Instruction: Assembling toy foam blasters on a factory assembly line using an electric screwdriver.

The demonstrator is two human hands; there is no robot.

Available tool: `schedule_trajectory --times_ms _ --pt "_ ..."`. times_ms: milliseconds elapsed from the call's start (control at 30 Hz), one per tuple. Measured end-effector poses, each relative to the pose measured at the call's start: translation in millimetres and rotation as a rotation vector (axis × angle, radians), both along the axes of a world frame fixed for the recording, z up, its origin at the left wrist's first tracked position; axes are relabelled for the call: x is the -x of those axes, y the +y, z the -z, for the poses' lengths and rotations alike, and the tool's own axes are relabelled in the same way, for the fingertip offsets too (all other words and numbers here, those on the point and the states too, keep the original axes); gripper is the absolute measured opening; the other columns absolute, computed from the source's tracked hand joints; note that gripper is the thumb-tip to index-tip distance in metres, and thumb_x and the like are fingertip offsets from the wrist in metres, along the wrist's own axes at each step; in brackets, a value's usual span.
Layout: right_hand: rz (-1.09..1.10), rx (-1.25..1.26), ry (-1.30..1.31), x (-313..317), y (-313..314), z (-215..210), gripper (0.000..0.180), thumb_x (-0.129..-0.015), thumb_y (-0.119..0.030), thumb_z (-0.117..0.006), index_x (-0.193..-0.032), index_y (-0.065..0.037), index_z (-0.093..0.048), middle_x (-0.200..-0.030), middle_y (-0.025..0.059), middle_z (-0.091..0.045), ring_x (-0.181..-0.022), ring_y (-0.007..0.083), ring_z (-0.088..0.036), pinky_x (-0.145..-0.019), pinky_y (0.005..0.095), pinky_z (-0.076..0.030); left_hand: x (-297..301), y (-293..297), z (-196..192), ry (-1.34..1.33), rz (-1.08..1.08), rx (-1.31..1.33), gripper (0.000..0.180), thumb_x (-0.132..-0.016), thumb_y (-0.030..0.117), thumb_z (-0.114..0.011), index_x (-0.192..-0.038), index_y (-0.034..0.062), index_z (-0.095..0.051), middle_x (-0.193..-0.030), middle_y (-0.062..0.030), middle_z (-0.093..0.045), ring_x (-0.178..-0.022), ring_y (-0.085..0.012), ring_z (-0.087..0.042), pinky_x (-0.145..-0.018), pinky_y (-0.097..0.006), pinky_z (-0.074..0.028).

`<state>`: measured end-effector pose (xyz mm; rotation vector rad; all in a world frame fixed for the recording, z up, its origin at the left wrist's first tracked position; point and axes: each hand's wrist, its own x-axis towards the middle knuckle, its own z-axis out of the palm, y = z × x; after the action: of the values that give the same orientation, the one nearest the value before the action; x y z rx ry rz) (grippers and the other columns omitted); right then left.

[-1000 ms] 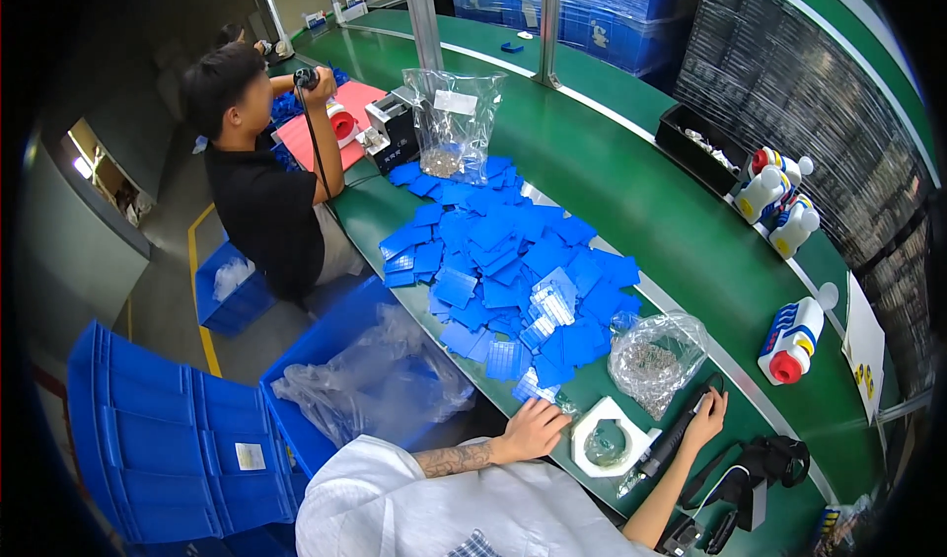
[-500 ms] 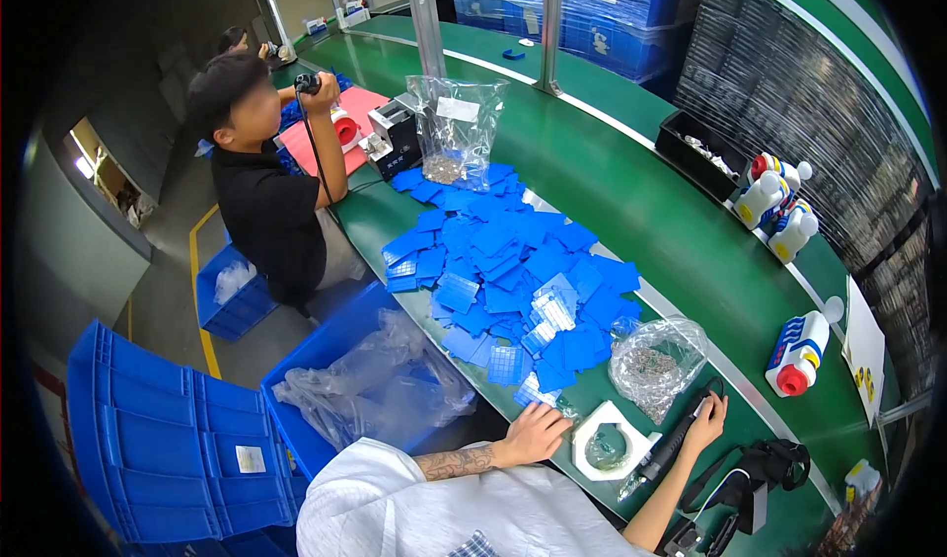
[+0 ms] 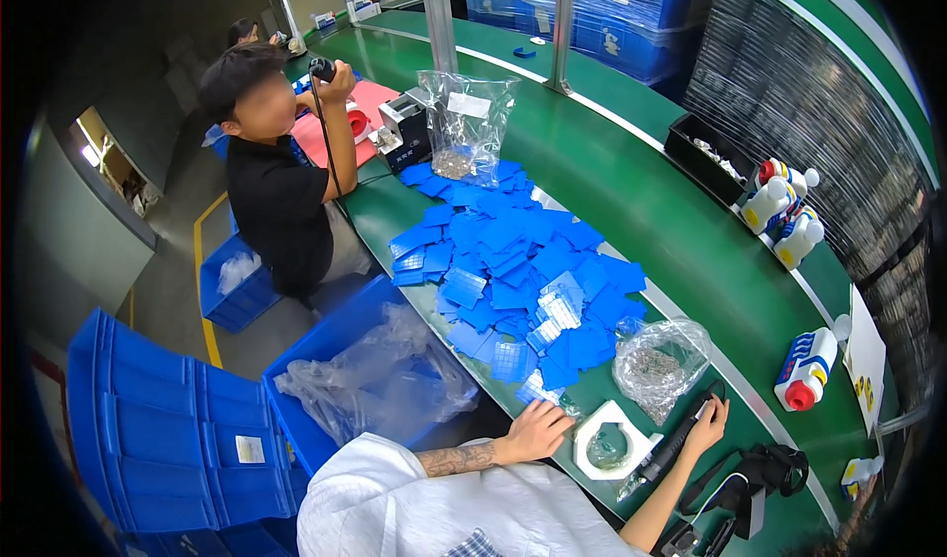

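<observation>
My left hand (image 3: 538,431) rests palm down at the near edge of the green bench, its fingers loosely spread and holding nothing. Its fingertips lie close to the nearest of the blue square plates (image 3: 513,362), which form a big loose pile. My right hand (image 3: 707,423) is closed round the upper end of a black electric screwdriver (image 3: 671,445), which slants down toward me. Between my hands sits a white block-like fixture (image 3: 584,446) with a round opening, clear plastic showing inside. Just beyond it lies a clear bag of small metal parts (image 3: 653,368).
A blue crate (image 3: 286,414) of clear plastic stands left of the bench. Black straps and devices (image 3: 764,473) lie right of my right forearm. White bottles (image 3: 806,368) stand or lie along the far right. A co-worker (image 3: 281,182) holds a corded black tool at left.
The view has shifted slightly, so most of the scene sits a little lower and further right. Both my hands keep their places, the right one still round the screwdriver.
</observation>
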<state>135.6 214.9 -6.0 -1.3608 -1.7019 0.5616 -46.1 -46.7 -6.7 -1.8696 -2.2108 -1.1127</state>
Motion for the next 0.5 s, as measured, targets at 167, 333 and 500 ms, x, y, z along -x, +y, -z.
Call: schedule_trajectory --times_ms 167,333,500 --pt "-0.009 0.006 0.016 -1.0 1.4 2.3 0.025 -0.084 -0.021 -0.050 -0.095 -0.001 -0.061 -0.115 0.0202 -0.051 -0.111 0.0280 -0.046 -0.090 0.0329 -0.035 0.1 0.6 0.1 -0.005 0.003 0.006 0.031 -0.066 0.013 -0.058 -0.095 0.0060 -0.054 -0.085 -0.0072 -0.049 -0.083 -0.0239 -0.045 -0.072 -0.036 -0.035" --pt "-0.015 0.022 -0.013 -4.5 3.9 5.8 0.024 -0.085 -0.021 -0.049 -0.095 -0.003 -0.061 -0.121 0.0200 -0.045 -0.111 0.0270 -0.045 -0.087 0.0329 -0.037 0.5 -0.7 -1.1 -0.001 0.015 0.019 0.030 -0.067 0.014 -0.058 -0.096 0.0060 -0.054 -0.086 -0.0072 -0.049 -0.084 -0.0237 -0.045 -0.072 -0.036 -0.035" --pt "-0.005 0.022 -0.002 -0.7 -0.3 1.4 0.024 -0.084 -0.020 -0.049 -0.095 -0.002 -0.061 -0.118 0.0201 -0.048 -0.111 0.0276 -0.046 -0.088 0.0330 -0.036 0.4 -2.0 -3.0 0.000 0.009 0.024 0.029 -0.068 0.014 -0.058 -0.096 0.0058 -0.054 -0.084 -0.0067 -0.048 -0.083 -0.0230 -0.044 -0.071 -0.035 -0.035"
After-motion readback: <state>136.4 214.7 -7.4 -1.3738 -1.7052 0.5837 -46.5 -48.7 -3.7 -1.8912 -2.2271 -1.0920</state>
